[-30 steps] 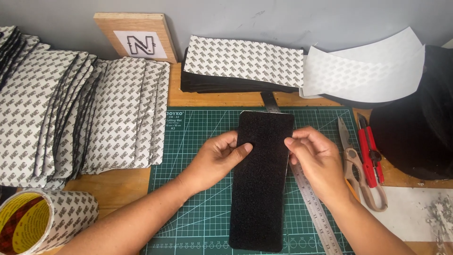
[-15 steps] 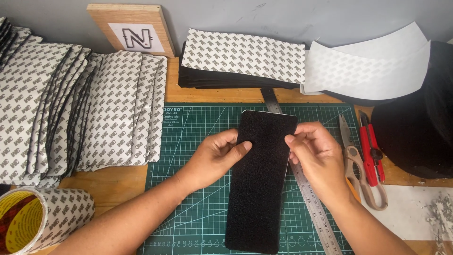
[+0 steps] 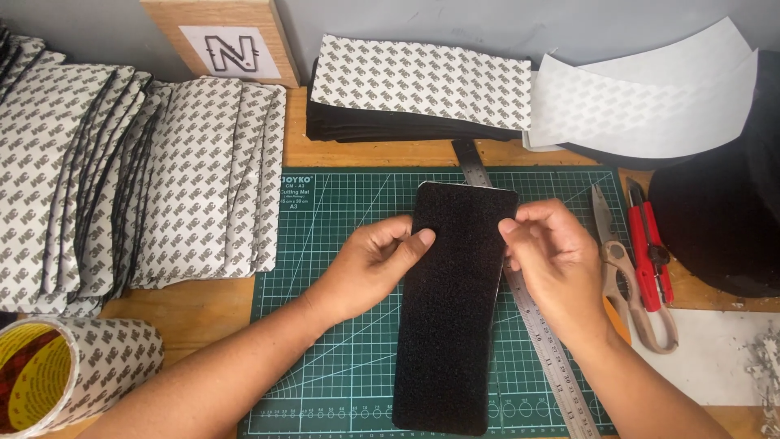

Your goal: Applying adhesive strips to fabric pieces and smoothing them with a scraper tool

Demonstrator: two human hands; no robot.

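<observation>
Head view: black fuzzy strip (image 3: 451,309) lies lengthwise on green cutting mat (image 3: 333,244) on the worktop. Left hand (image 3: 370,268) fingers pressed together on its left edge; right hand (image 3: 552,260) fingers pinching its upper right edge. Steel ruler (image 3: 544,341) just beside, scissors (image 3: 626,276) near.

Bright, even overhead light, soft short shadows, sharp focus throughout, slight wide-angle bending at the edges.

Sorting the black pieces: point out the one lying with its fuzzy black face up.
The black strip on the green cutting mat, between both hands; the stacked pieces show patterned backing.
</observation>
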